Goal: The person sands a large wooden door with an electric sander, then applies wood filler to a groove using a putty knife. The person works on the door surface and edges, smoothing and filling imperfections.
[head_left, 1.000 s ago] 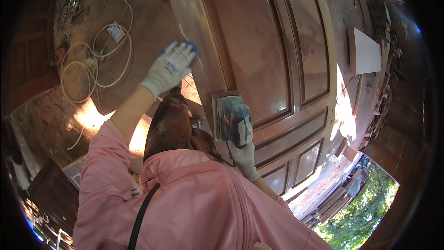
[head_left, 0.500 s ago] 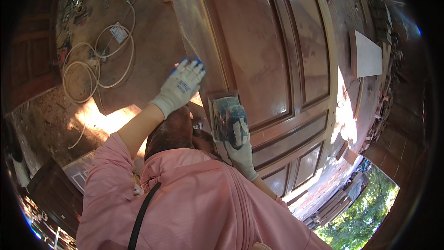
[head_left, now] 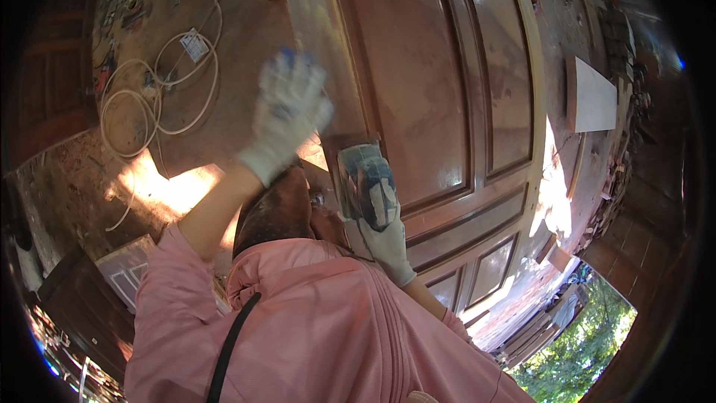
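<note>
A brown panelled wooden door (head_left: 418,75) lies in front of me, with a pale, worn strip along its left edge. My right hand (head_left: 388,250), in a white glove, wraps round the rear of a dusty blue-black electric sander (head_left: 367,179). The sander's flat base rests on the door's left border, beside the large raised panel. Over the left edge of the door is my left hand (head_left: 289,108), gloved in white with blue fingertips. It is blurred by motion, its fingers stretched out and thumb apart, holding nothing. Whether it touches the door I cannot tell.
A coiled pale hose (head_left: 158,108) lies on the dirty floor at left, with a white label on it. Dark panels (head_left: 82,313) lean at lower left. A pale board (head_left: 593,97) lies right of the door, near stacked wood pieces (head_left: 623,157).
My left hand has shifted slightly up, its fingers now blurred and spread. The sander, still in my right hand, has slid slightly up along the door's border.
</note>
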`<state>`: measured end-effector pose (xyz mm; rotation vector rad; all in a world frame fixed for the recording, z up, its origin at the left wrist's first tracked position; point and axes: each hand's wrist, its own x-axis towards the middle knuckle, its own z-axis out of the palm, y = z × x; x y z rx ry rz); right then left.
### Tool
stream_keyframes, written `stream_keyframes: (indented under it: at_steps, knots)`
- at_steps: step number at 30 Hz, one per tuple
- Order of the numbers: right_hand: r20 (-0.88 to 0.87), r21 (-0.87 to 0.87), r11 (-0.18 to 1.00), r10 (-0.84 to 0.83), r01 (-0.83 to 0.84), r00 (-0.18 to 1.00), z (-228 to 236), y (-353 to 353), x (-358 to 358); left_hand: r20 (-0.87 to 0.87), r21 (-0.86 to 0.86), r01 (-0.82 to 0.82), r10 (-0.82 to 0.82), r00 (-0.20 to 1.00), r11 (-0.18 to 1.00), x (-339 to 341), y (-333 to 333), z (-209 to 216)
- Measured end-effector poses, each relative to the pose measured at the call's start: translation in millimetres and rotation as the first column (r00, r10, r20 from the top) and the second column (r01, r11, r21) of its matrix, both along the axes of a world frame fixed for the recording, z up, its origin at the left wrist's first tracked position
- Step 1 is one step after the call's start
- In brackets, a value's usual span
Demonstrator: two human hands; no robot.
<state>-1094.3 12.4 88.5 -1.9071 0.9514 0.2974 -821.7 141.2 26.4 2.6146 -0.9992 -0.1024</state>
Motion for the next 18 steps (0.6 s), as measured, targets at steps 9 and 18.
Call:
stream_keyframes:
  at_steps: [9, 18]
  knots:
    - [-0.016, -0.296, 0.815, 0.518, -0.499, 0.855, -36, -15, 80, -0.155, -0.468, 0.205, -0.309, 0.938, 0.859, -37, -52, 51]
    - [0.214, -0.214, 0.902, 0.417, -0.374, 0.883, -54, -29, 303, 0.100, -0.484, 0.019, 0.034, 0.994, 0.875, 137, -64, 21]
